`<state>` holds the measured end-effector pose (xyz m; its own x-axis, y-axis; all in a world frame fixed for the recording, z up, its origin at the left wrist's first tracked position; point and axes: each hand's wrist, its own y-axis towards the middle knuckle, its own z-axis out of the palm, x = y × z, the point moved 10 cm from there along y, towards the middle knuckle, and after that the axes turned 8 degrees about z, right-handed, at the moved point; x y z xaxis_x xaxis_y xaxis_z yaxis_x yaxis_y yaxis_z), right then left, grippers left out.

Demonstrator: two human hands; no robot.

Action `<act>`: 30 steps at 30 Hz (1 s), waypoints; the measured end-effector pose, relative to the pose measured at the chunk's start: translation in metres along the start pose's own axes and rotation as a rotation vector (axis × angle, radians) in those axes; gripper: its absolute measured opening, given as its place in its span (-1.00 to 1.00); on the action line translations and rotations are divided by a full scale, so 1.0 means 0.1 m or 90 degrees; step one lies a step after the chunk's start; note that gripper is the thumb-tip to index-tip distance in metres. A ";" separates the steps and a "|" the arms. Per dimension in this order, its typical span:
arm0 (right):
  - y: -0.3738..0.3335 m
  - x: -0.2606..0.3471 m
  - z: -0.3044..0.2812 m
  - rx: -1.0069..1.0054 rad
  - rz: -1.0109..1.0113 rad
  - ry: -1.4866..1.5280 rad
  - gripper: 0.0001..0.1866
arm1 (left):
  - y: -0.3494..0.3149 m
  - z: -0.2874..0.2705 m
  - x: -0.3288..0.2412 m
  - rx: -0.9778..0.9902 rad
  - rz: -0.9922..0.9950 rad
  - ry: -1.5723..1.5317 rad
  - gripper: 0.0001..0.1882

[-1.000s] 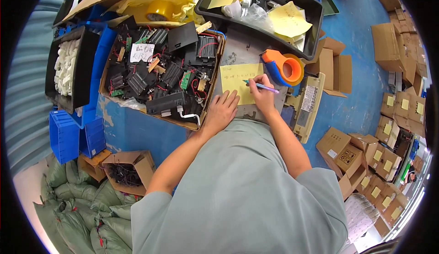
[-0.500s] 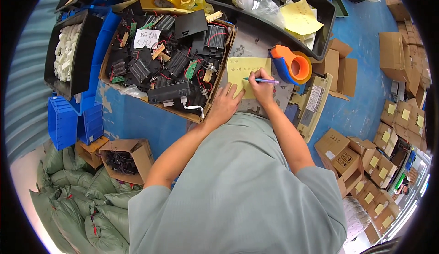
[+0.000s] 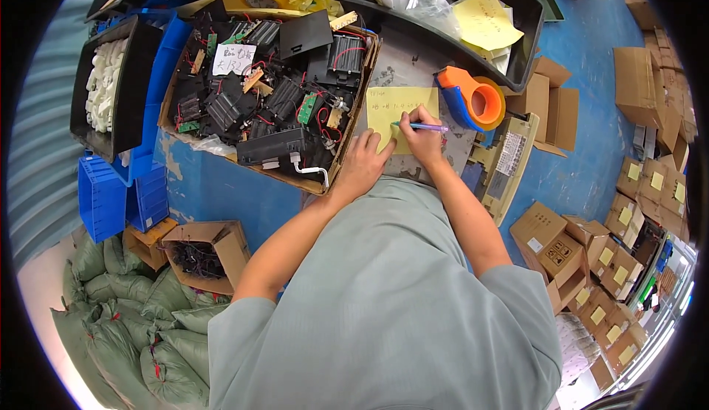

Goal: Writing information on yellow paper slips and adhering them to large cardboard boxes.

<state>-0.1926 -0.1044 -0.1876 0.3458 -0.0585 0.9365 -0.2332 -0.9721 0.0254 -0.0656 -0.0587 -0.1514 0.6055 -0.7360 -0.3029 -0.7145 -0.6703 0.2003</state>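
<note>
From my remote seat, I see the right hand [image 3: 423, 137] curled around a purple-and-teal pen [image 3: 432, 126], thumb and fingers pinching it near its teal end, which points toward nine o'clock over the yellow sheet [image 3: 384, 107]. The left hand [image 3: 362, 165] is released and grips nothing; at the sheet's seven o'clock, its fingers lie loosely spread, their tips resting on the paper. I find the sheet on a gray surface [image 3: 410, 63], with a carton of black parts [image 3: 359, 81] at its nine o'clock and an orange-and-blue tape dispenser [image 3: 465, 92] between two and three o'clock.
</note>
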 end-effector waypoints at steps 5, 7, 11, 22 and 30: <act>0.00 0.01 0.00 -0.001 -0.004 0.009 -0.73 | 0.00 0.00 0.00 0.000 0.004 0.002 -0.57; 0.01 0.01 0.01 0.000 -0.009 0.002 -0.73 | 0.01 -0.01 0.00 0.001 0.004 0.006 -0.57; 0.01 0.02 0.02 0.006 -0.008 -0.002 -0.74 | 0.00 0.01 0.00 0.000 0.003 0.012 -0.58; 0.00 0.00 0.02 0.013 0.004 -0.014 -0.75 | 0.00 0.01 -0.01 0.004 0.002 0.020 -0.60; 0.00 0.01 -0.01 -0.018 -0.021 -0.014 -0.75 | -0.01 0.02 -0.01 0.010 0.011 0.039 -0.55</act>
<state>-0.1936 -0.1038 -0.1867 0.3734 -0.0316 0.9271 -0.2469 -0.9668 0.0665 -0.0663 -0.0575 -0.1536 0.6127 -0.7524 -0.2419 -0.7304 -0.6560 0.1904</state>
